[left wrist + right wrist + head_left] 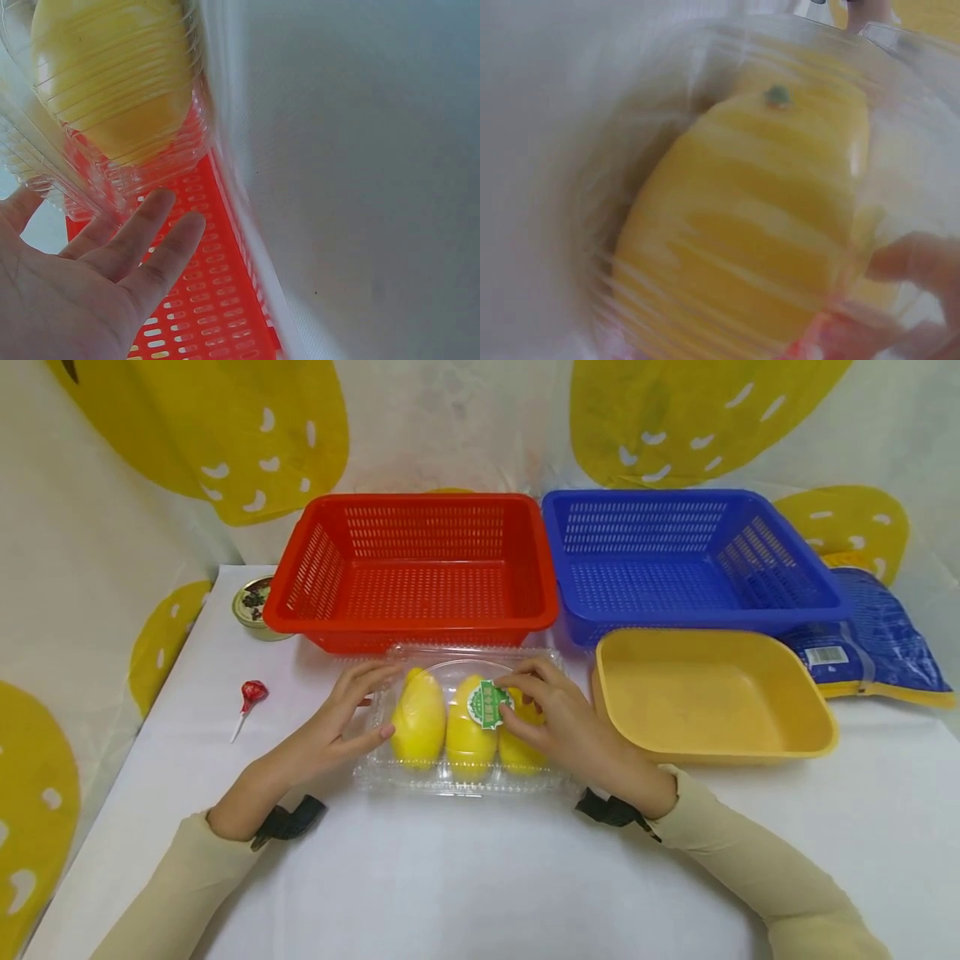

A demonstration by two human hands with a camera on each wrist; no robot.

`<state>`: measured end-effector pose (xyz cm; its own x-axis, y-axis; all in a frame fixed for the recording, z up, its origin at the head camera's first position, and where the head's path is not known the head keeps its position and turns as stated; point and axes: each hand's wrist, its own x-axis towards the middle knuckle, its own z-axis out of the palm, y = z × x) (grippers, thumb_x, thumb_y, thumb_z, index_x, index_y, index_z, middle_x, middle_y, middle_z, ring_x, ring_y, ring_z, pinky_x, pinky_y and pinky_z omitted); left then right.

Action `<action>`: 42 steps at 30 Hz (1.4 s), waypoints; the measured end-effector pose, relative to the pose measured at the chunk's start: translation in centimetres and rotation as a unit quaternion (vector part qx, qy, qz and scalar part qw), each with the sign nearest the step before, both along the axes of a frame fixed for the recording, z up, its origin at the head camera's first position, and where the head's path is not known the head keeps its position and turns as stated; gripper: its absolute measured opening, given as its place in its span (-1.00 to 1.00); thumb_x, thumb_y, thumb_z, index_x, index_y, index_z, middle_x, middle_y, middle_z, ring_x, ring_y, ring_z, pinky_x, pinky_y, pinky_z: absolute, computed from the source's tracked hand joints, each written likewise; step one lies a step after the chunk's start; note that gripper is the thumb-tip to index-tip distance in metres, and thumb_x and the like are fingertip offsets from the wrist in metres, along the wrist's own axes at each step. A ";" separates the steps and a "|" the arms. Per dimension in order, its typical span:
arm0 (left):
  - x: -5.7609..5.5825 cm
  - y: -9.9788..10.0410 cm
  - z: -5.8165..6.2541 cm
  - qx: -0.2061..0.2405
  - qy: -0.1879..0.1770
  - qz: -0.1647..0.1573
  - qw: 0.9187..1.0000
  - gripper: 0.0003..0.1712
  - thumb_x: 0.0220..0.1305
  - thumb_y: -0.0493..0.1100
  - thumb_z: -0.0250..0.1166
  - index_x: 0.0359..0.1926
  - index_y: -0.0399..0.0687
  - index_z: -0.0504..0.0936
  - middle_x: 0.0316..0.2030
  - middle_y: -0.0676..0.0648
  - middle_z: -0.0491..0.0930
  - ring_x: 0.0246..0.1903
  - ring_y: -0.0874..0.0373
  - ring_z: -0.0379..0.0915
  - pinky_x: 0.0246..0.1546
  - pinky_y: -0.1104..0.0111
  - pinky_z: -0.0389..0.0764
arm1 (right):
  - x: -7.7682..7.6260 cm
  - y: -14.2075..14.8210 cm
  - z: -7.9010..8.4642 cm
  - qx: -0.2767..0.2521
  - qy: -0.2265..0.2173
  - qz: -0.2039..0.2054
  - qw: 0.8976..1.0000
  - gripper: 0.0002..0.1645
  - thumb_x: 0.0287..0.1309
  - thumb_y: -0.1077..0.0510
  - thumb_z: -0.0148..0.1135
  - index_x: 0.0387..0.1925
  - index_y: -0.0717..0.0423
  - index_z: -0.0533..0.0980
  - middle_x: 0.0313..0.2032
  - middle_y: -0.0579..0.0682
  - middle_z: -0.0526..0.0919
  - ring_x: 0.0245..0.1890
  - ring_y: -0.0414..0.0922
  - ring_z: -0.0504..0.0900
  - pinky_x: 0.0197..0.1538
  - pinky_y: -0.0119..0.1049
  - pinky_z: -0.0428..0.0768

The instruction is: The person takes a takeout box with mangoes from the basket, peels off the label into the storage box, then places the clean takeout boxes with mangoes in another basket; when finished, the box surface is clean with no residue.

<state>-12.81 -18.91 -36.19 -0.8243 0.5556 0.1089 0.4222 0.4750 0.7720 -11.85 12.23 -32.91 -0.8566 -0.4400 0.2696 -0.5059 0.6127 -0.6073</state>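
Note:
A clear plastic clamshell box [457,785] lies closed on the white table, holding three yellow mangoes [418,718]. A round green-and-white sticker [487,704] marks its lid. My left hand [341,714] is at the box's left end, its fingers loosely extended and the thumb at the side wall; the left wrist view shows the fingers spread just below the clear plastic. Over the right part of the lid, my right hand [558,718] has thumb and forefinger apart at the sticker's right edge. The right wrist view shows a mango [735,225] close up through the plastic.
Behind the box stands a red basket [412,639], with a blue basket [697,614] to its right. A yellow tub [716,756] is beside my right hand. A blue packet [877,627] lies far right. Left are a round tin [255,602] and a red lollipop [253,692].

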 end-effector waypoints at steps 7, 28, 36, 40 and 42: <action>0.0 -0.1 0.0 0.002 -0.001 0.004 1.000 -0.16 0.29 -0.11 0.25 0.50 0.16 0.07 0.44 -0.06 -0.04 0.41 -0.02 -0.09 0.25 -0.15 0.33 | -0.4 -0.4 0.4 0.007 -0.022 -0.020 1.000 -0.66 0.20 0.19 0.33 -0.02 0.29 0.60 -0.20 0.11 0.46 -0.30 -0.09 0.43 -0.32 -0.38 0.49; -0.2 0.0 0.0 0.009 -0.008 -0.004 1.000 -0.15 0.29 -0.09 0.26 0.50 0.21 0.05 0.45 -0.02 -0.06 0.42 0.02 -0.14 0.25 -0.14 0.32 | -0.7 -0.6 0.7 0.011 -0.031 -0.019 0.999 -0.80 0.21 0.22 0.30 -0.16 0.26 0.62 -0.22 0.10 0.58 -0.32 -0.06 0.50 -0.25 -0.29 0.54; -0.1 0.0 0.0 0.007 -0.010 -0.001 1.000 -0.16 0.30 -0.08 0.25 0.50 0.19 0.06 0.45 -0.03 -0.07 0.42 0.01 -0.13 0.26 -0.13 0.32 | -0.7 -0.5 0.6 0.002 -0.021 -0.023 1.000 -0.72 0.18 0.24 0.32 -0.07 0.26 0.62 -0.19 0.12 0.62 -0.33 -0.06 0.53 -0.26 -0.28 0.56; 0.0 0.0 0.0 0.006 -0.013 -0.001 1.000 -0.16 0.30 -0.07 0.25 0.50 0.19 0.05 0.45 -0.04 -0.07 0.42 0.00 -0.14 0.26 -0.12 0.32 | -0.7 -0.5 0.5 -0.011 -0.018 -0.031 0.999 -0.73 0.18 0.29 0.29 -0.07 0.25 0.64 -0.22 0.11 0.63 -0.35 -0.07 0.54 -0.27 -0.28 0.59; 0.0 0.0 0.0 0.005 -0.014 -0.002 1.000 -0.16 0.30 -0.08 0.25 0.50 0.20 0.04 0.45 -0.03 -0.08 0.42 0.01 -0.14 0.27 -0.12 0.31 | -0.7 -0.4 0.4 -0.022 -0.017 -0.036 0.999 -0.75 0.16 0.32 0.29 -0.10 0.24 0.66 -0.28 0.09 0.64 -0.37 -0.08 0.53 -0.30 -0.30 0.58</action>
